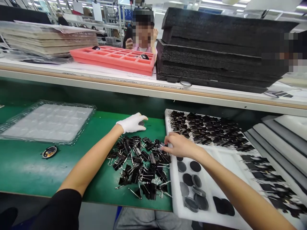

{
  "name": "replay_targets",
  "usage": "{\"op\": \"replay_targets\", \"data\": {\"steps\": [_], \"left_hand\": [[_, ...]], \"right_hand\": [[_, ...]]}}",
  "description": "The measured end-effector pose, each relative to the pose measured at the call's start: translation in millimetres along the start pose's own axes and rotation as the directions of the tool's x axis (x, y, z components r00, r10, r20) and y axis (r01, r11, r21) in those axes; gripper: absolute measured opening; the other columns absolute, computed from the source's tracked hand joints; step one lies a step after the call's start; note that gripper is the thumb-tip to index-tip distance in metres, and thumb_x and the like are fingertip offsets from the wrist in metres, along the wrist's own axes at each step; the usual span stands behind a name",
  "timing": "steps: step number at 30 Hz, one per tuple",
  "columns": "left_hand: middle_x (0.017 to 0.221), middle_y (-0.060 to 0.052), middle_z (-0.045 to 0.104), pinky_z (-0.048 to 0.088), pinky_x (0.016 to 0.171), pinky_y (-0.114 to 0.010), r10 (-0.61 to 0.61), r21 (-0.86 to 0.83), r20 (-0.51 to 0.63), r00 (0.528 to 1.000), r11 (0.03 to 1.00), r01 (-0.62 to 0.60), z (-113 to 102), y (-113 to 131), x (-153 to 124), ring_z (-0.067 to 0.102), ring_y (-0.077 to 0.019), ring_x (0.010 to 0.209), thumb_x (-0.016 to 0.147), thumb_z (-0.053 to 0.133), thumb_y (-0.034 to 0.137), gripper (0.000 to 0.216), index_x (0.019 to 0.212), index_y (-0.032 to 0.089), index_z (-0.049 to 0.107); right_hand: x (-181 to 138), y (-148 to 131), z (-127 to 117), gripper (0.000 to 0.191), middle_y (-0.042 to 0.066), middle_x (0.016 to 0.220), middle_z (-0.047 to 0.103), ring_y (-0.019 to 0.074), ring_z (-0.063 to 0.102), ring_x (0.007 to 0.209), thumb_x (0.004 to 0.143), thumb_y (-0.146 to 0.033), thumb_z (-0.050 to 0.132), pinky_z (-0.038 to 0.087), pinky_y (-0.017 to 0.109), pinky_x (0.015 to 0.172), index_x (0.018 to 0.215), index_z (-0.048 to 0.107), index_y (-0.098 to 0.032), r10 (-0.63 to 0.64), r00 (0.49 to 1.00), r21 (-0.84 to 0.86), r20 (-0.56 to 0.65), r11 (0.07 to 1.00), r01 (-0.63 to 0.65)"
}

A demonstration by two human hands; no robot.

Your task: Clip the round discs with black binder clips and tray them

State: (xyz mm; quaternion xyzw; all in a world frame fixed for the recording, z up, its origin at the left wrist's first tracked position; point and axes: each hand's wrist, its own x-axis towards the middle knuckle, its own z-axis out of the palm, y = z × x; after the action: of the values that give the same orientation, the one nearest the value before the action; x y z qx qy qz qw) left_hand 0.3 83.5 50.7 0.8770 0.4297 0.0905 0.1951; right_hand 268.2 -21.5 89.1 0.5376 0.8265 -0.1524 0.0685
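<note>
My left hand, in a white glove, rests on the green mat beyond a pile of black binder clips; its fingers curl over a small dark round part. My bare right hand reaches to the right edge of the pile, fingers pinched on a binder clip. Just below that hand, several dark round discs lie in a white foam tray.
More black clips fill the far part of the white tray. A clear plastic blister tray and a small round part lie at left. On the shelf above sit a red compartment tray and stacked black foam. A person sits beyond.
</note>
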Motion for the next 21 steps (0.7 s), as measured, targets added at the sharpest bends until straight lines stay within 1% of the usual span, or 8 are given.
{"op": "replay_targets", "data": {"steps": [3,6,8,10,12,16,19,21], "left_hand": [[0.131,-0.011,0.061,0.049,0.102,-0.04,-0.035,0.073,0.081,0.996,0.997,0.029,4.7,-12.1,1.1,0.061,-0.0308,0.12,0.087,0.067,0.051,0.067,0.147,0.024,0.054],[0.139,-0.012,0.06,0.048,0.104,-0.046,-0.055,0.149,0.132,0.99,0.988,0.035,1.2,-10.8,-1.4,0.056,-0.0355,0.127,0.085,0.066,0.057,0.072,0.149,0.027,0.053],[0.142,-0.013,0.058,0.049,0.103,-0.047,-0.076,0.186,0.159,0.984,0.982,0.045,-3.5,-9.0,-3.9,0.057,-0.0372,0.126,0.081,0.068,0.059,0.076,0.149,0.028,0.054],[0.141,-0.013,0.058,0.051,0.1,-0.047,-0.086,0.209,0.18,0.98,0.977,0.047,-8.2,-8.9,-6.7,0.059,-0.0372,0.123,0.08,0.069,0.058,0.074,0.146,0.029,0.056],[0.137,-0.012,0.059,0.052,0.097,-0.046,-0.083,0.22,0.196,0.977,0.975,0.039,-11.3,-10.1,-8.9,0.062,-0.0355,0.118,0.081,0.068,0.056,0.066,0.142,0.031,0.06],[0.129,-0.011,0.061,0.054,0.093,-0.044,-0.09,0.233,0.184,0.979,0.971,0.046,-10.4,-11.3,-9.4,0.066,-0.0333,0.112,0.082,0.067,0.059,0.059,0.134,0.031,0.065],[0.121,-0.015,0.063,0.054,0.092,-0.046,-0.125,0.298,0.114,0.986,0.951,0.086,-5.9,-9.0,-7.8,0.066,-0.0347,0.109,0.083,0.064,0.065,0.059,0.123,0.022,0.068],[0.118,-0.018,0.064,0.054,0.092,-0.048,-0.131,0.349,0.073,0.989,0.932,0.097,-4.3,-6.4,-7.8,0.066,-0.0366,0.108,0.085,0.061,0.068,0.061,0.118,0.017,0.069]], "right_hand": [[2.3,-8.9,4.9,0.028,0.015,0.111,0.069,0.035,0.061,0.115,0.096,-0.042,0.067,0.044,0.048,0.099,0.103,0.074,-0.017,0.055,0.998,-0.065,0.017,0.996,-0.053],[2.9,-14.8,10.0,0.031,0.018,0.114,0.067,0.0377,0.059,0.117,0.097,-0.043,0.064,0.042,0.049,0.098,0.105,0.075,-0.016,0.046,0.999,-0.129,0.019,0.991,-0.043],[2.1,-15.4,12.2,0.027,0.018,0.114,0.067,0.0379,0.058,0.116,0.097,-0.04,0.065,0.042,0.049,0.097,0.104,0.074,-0.016,0.044,0.999,-0.133,0.012,0.99,-0.042],[0.2,-13.2,11.0,0.023,0.016,0.112,0.068,0.0355,0.06,0.114,0.095,-0.037,0.066,0.043,0.047,0.096,0.104,0.071,-0.016,0.037,0.999,-0.064,-0.01,0.997,-0.037],[-1.1,-8.5,5.6,0.022,0.013,0.109,0.07,0.0321,0.063,0.109,0.095,-0.038,0.064,0.045,0.043,0.094,0.104,0.067,-0.018,0.02,0.999,0.067,-0.029,0.998,-0.018],[11.9,1.5,-11.0,0.026,0.01,0.107,0.072,0.0271,0.067,0.102,0.098,-0.046,0.053,0.05,0.04,0.089,0.105,0.06,-0.022,-0.025,0.996,0.364,-0.081,0.93,0.052],[37.4,2.0,-17.2,0.027,0.01,0.11,0.071,0.0257,0.067,0.099,0.096,-0.046,0.051,0.051,0.04,0.088,0.105,0.058,-0.022,-0.025,0.991,0.417,-0.135,0.905,0.079],[52.8,-1.9,-17.6,0.027,0.009,0.106,0.07,0.0235,0.066,0.09,0.096,-0.045,0.05,0.052,0.038,0.084,0.105,0.057,-0.021,-0.034,0.998,0.426,-0.06,0.903,0.056]]}}
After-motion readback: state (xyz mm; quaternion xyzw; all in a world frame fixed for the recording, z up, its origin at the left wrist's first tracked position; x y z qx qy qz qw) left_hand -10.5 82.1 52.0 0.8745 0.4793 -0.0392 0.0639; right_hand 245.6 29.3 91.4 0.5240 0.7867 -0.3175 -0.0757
